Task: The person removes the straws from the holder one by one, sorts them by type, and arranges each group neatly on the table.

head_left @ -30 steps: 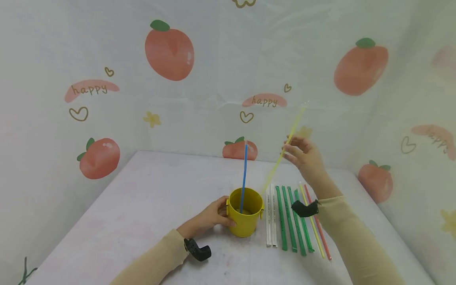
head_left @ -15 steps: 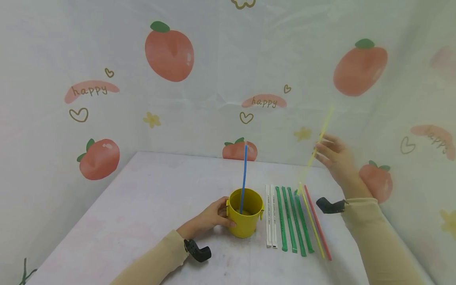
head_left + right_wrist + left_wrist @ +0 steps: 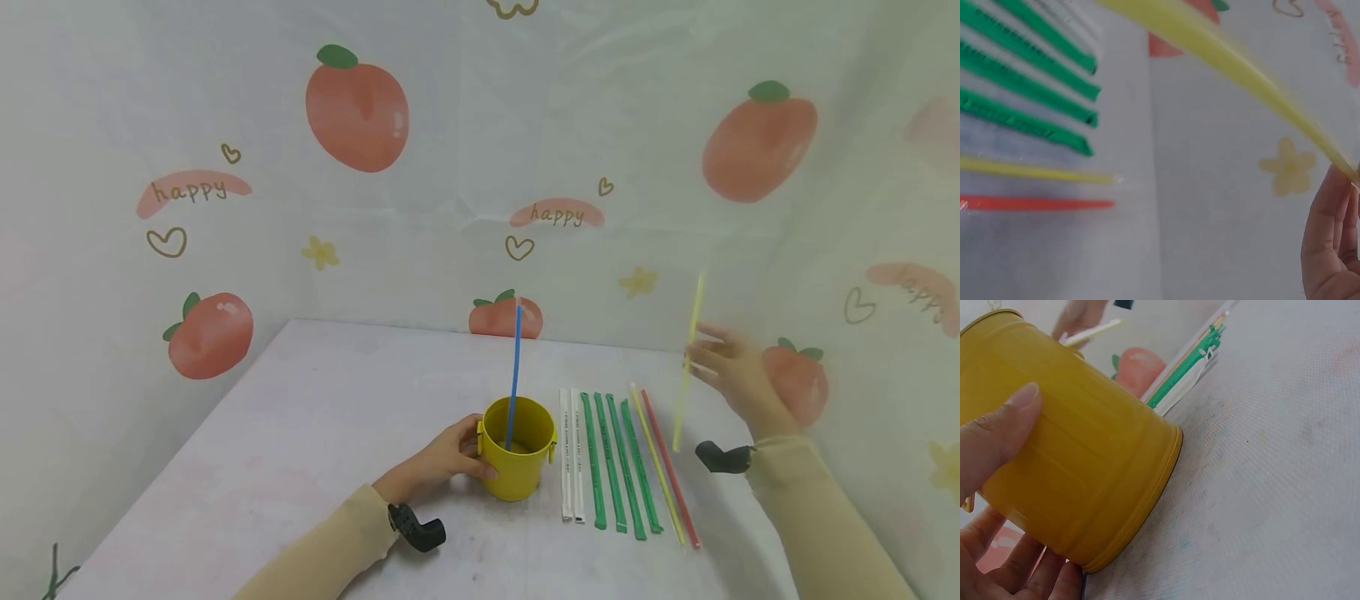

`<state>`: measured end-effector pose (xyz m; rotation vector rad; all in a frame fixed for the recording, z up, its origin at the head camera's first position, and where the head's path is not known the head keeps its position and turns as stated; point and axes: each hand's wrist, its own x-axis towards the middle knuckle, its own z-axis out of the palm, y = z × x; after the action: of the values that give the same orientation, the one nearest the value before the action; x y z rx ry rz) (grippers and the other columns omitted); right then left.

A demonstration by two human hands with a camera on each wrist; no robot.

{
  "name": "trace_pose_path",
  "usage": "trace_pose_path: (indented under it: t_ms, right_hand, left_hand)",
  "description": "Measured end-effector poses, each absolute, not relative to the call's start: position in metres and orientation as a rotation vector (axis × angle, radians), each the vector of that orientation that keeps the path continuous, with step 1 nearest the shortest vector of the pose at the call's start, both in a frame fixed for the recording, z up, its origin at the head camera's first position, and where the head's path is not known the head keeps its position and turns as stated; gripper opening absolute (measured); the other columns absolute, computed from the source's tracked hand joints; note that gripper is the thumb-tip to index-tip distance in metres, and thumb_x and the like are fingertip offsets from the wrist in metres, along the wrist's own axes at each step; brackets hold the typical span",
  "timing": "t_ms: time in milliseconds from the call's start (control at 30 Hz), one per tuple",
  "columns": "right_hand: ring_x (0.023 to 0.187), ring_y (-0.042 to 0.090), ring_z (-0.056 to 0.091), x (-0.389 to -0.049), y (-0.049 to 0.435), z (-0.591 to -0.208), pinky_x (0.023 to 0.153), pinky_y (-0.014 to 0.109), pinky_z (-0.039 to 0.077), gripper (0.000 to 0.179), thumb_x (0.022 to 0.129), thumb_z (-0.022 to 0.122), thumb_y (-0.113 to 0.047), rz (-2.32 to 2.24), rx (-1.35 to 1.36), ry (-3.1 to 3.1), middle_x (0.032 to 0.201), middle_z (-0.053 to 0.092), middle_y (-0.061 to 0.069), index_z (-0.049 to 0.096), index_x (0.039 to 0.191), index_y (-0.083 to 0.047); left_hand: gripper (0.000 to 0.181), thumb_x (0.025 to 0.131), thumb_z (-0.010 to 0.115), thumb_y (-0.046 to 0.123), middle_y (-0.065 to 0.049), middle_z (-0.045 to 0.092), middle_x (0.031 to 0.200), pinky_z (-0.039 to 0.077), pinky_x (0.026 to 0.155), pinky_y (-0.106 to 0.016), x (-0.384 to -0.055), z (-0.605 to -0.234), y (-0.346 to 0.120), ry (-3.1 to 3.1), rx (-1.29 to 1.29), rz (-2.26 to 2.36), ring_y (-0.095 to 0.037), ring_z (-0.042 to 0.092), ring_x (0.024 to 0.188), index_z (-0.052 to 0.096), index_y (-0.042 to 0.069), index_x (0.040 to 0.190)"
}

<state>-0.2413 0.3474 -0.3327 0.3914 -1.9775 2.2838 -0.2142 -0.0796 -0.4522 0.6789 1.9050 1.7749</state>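
My left hand [image 3: 452, 451] grips the side of a small yellow bucket [image 3: 517, 467] standing on the table; in the left wrist view the thumb lies along its wall and the fingers curl round the other side. A blue straw [image 3: 516, 358] leans upright inside the bucket. Raised at the right, my right hand [image 3: 731, 367] pinches a yellow straw [image 3: 691, 367], which hangs nearly upright to the right of the laid-out row. The right wrist view shows this held straw [image 3: 1241, 69] close up, crossing toward the fingertips.
Right of the bucket lie straws side by side: white-wrapped ones [image 3: 566, 458], several green-wrapped ones [image 3: 603, 458], another yellow straw [image 3: 658, 467] and a red straw [image 3: 671, 471]. A white cloth backdrop with printed peaches [image 3: 357, 117] rises behind the table.
My right hand has carried the yellow straw rightward from near the bucket, past the row, then lowered it; the straw now hangs more upright. The left hand and bucket have stayed put.
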Motion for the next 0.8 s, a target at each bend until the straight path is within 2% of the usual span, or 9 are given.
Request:
trace_pose_path:
  t_ms: [100,167,267,367,533,800]
  right_hand:
    - [0.082,0.010,0.062,-0.241,0.356,-0.344,0.076,0.021,0.053,0.034,0.090,0.050,0.007,2.257,0.355,-2.085,0.090,0.062,-0.001,0.052,0.118,-0.012]
    - [0.083,0.009,0.062,-0.241,0.360,-0.351,0.077,0.020,0.053,0.034,0.091,0.052,0.004,2.195,0.320,-2.193,0.091,0.062,-0.002,0.048,0.122,-0.007]
    - [0.085,0.006,0.061,-0.240,0.364,-0.360,0.077,0.020,0.052,0.047,0.091,0.055,-0.003,2.008,0.258,-2.412,0.093,0.059,-0.004,0.036,0.133,0.004]
    - [0.087,0.003,0.060,-0.238,0.366,-0.367,0.080,0.023,0.052,0.063,0.091,0.058,-0.010,1.826,0.206,-2.604,0.098,0.058,-0.002,0.023,0.137,0.014]
    - [0.090,0.008,0.062,-0.236,0.367,-0.379,0.082,0.030,0.052,0.063,0.090,0.059,-0.010,1.740,0.159,-2.744,0.109,0.058,0.018,0.024,0.136,0.016]
    - [0.086,0.013,0.062,-0.233,0.367,-0.399,0.078,0.033,0.054,0.059,0.090,0.057,-0.006,1.773,-0.016,-2.825,0.101,0.062,0.014,0.026,0.134,0.018]
  left_hand:
    - [0.071,0.074,0.078,0.015,0.000,0.047,0.135,0.032,0.106,-0.041,-0.214,-0.452,-0.079,1.894,0.664,1.783,-0.020,0.042,0.127,0.040,0.016,0.133]
    - [0.071,0.073,0.078,0.015,0.000,0.047,0.135,0.031,0.107,-0.041,-0.214,-0.453,-0.079,1.892,0.655,1.784,-0.020,0.042,0.127,0.040,0.016,0.134]
    - [0.072,0.074,0.078,0.015,0.000,0.046,0.135,0.031,0.107,-0.041,-0.214,-0.453,-0.079,1.896,0.656,1.781,-0.020,0.042,0.127,0.039,0.016,0.134]
    - [0.072,0.074,0.077,0.016,-0.001,0.046,0.136,0.032,0.106,-0.042,-0.214,-0.452,-0.079,1.904,0.665,1.780,-0.022,0.042,0.127,0.038,0.015,0.135]
    - [0.072,0.073,0.079,0.018,0.001,0.046,0.136,0.031,0.107,-0.042,-0.213,-0.451,-0.080,1.914,0.645,1.778,-0.020,0.042,0.127,0.040,0.018,0.134]
    - [0.071,0.073,0.078,0.019,0.002,0.047,0.134,0.032,0.106,-0.043,-0.213,-0.452,-0.080,1.939,0.668,1.764,-0.021,0.042,0.127,0.041,0.019,0.133]
